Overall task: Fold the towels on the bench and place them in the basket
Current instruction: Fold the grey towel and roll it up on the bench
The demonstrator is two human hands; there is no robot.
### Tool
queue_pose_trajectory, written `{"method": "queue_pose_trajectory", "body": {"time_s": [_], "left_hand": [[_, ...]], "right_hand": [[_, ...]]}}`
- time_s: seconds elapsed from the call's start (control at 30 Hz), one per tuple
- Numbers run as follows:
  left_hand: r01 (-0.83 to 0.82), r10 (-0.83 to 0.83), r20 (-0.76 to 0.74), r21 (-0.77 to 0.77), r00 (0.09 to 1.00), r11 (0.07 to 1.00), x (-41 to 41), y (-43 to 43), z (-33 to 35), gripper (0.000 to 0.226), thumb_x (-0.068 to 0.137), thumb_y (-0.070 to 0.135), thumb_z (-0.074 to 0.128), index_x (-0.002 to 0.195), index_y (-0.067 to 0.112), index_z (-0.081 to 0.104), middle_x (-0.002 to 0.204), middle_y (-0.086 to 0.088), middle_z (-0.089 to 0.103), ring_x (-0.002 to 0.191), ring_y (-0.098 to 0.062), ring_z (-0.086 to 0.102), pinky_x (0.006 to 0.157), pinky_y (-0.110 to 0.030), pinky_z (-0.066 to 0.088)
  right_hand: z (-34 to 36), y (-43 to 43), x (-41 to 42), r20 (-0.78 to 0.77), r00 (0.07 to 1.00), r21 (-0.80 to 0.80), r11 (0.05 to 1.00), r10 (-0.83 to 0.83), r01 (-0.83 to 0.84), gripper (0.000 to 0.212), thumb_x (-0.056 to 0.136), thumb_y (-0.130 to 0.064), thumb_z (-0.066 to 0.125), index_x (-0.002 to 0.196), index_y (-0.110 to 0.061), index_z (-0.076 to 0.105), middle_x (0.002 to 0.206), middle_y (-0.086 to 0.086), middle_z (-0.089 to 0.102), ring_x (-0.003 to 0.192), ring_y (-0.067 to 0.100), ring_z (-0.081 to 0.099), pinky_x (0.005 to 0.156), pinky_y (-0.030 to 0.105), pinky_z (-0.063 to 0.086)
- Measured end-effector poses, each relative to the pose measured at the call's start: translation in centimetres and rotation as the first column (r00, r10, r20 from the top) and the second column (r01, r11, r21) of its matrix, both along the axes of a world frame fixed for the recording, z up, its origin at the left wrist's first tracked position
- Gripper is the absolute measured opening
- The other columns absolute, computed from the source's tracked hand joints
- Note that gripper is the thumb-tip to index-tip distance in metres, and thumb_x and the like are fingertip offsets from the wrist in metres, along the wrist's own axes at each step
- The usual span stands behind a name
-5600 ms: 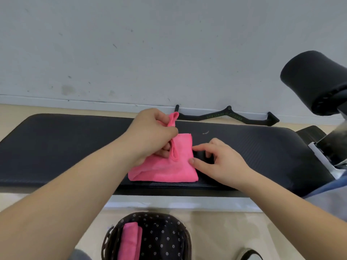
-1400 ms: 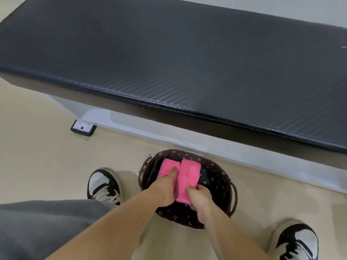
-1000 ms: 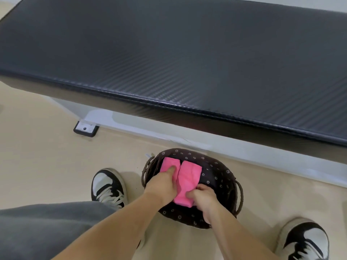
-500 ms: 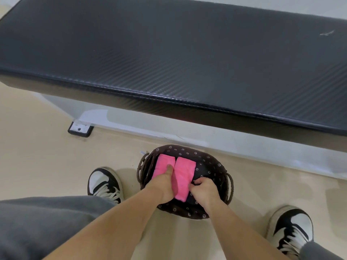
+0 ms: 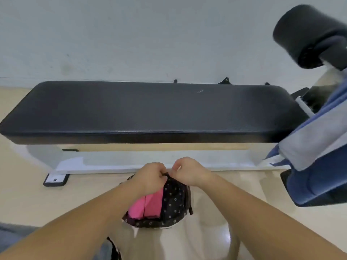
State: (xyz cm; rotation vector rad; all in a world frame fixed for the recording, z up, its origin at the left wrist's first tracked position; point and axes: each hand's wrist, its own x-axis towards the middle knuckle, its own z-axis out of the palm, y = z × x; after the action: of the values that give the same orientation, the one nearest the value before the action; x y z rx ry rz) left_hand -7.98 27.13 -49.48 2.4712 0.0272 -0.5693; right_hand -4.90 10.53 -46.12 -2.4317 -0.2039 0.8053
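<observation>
Across the back, from far left: black bench (image 5: 150,109). Left of centre: left hand (image 5: 150,177), fingers curled, gripping the far rim of the basket (image 5: 174,203). Inside, on its left side: two folded pink towels (image 5: 148,205), side by side. Just right: right hand (image 5: 189,172), pinching the same rim. Far right: blue-grey cloth (image 5: 315,166).

The left hand (image 5: 150,176) is covering the far ends of the pink towels (image 5: 149,205) and the basket (image 5: 174,199) rim beneath it. Its fingertips and those of the right hand (image 5: 188,172) are curling out of sight, so any grip isn't showing. Well right of the hands, blue fabric (image 5: 319,166) is running off the frame edge.
</observation>
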Motion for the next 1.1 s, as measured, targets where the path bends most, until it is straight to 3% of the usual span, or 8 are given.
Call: {"method": "queue_pose_trajectory", "body": {"time_s": [0.17,0.33,0.57,0.67,0.77,0.87,0.93,1.1], "left_hand": [[0.118,-0.096,0.177,-0.117,0.979,0.986,0.5,-5.8,9.9,0.017,0.095,0.022,0.062,0.106,0.03,0.073,0.083,0.006,0.073,0.073,-0.009,0.069,0.072,-0.027,0.058],[0.172,-0.094,0.245,-0.321,0.965,0.931,1.1,-13.1,17.9,0.012,0.098,0.022,0.063,0.104,0.029,0.071,0.085,0.003,0.076,0.072,-0.009,0.074,0.07,-0.031,0.063],[0.29,-0.148,0.387,-0.339,0.91,0.895,2.6,-24.2,22.2,0.015,0.095,0.031,0.067,0.108,0.026,0.072,0.096,0.011,0.073,0.088,-0.011,0.069,0.076,-0.027,0.057],[0.377,-0.204,0.476,-0.303,0.855,0.875,3.9,-28.4,24.1,0.01,0.094,0.028,0.063,0.1,0.022,0.069,0.091,0.008,0.074,0.086,-0.014,0.07,0.08,-0.035,0.061],[0.453,-0.186,0.626,-0.3,0.758,0.84,5.0,-32.1,26.1,0.019,0.097,0.016,0.056,0.113,0.01,0.065,0.107,-0.007,0.072,0.1,-0.024,0.067,0.095,-0.042,0.055],[0.487,-0.153,0.657,-0.362,0.738,0.795,5.8,-34.4,27.4,0.028,0.089,0.03,0.046,0.103,0.015,0.065,0.097,-0.003,0.065,0.088,-0.017,0.059,0.082,-0.037,0.051],[0.482,-0.188,0.647,-0.312,0.739,0.818,6.6,-34.9,27.5,0.002,0.088,0.033,0.056,0.088,0.033,0.053,0.086,0.008,0.058,0.074,-0.005,0.051,0.07,-0.025,0.042],[0.431,-0.193,0.675,-0.203,0.712,0.879,8.1,-34.7,27.7,0.023,0.09,0.033,0.067,0.077,0.033,0.047,0.089,0.006,0.058,0.07,-0.005,0.052,0.062,-0.023,0.039]], "right_hand": [[12.1,-6.8,-0.2,0.157,0.98,-0.163,0.982,0.125,-0.099,0.04,0.095,-0.051,0.061,0.117,-0.019,0.072,0.112,-0.005,0.067,0.1,0.019,0.063,0.088,0.034,0.054],[19.1,-16.0,-1.0,0.453,0.881,0.019,0.989,-0.138,0.145,0.012,0.096,-0.033,0.066,0.101,-0.025,0.074,0.093,-0.014,0.069,0.089,0.008,0.066,0.076,0.027,0.052],[22.1,-22.5,-3.8,0.626,0.442,0.533,0.766,-0.642,0.359,0.022,0.098,-0.029,0.061,0.118,-0.028,0.069,0.082,-0.013,0.07,0.08,0.002,0.065,0.071,0.017,0.048],[23.4,-23.4,-4.0,0.729,0.273,0.543,0.774,-0.627,0.327,0.026,0.098,-0.027,0.061,0.123,-0.026,0.069,0.103,-0.014,0.07,0.096,0.002,0.062,0.082,0.014,0.045],[23.6,-24.9,-3.4,0.873,0.026,0.449,0.824,-0.487,0.347,0.025,0.094,-0.019,0.062,0.117,-0.018,0.072,0.106,-0.004,0.067,0.104,0.016,0.058,0.091,0.028,0.045],[23.6,-26.6,-2.8,0.908,-0.124,0.416,0.818,-0.401,0.396,0.024,0.089,-0.015,0.063,0.11,-0.015,0.075,0.097,0.004,0.064,0.093,0.027,0.057,0.085,0.039,0.045],[23.6,-27.4,-2.5,0.916,-0.135,0.396,0.797,-0.378,0.456,0.022,0.087,-0.019,0.063,0.105,-0.017,0.075,0.093,0.005,0.063,0.088,0.029,0.056,0.08,0.042,0.044],[23.8,-27.8,-2.1,0.918,-0.091,0.371,0.76,-0.385,0.534,0.018,0.092,-0.031,0.055,0.086,-0.016,0.063,0.082,0.002,0.058,0.081,0.027,0.052,0.075,0.043,0.041]]}}
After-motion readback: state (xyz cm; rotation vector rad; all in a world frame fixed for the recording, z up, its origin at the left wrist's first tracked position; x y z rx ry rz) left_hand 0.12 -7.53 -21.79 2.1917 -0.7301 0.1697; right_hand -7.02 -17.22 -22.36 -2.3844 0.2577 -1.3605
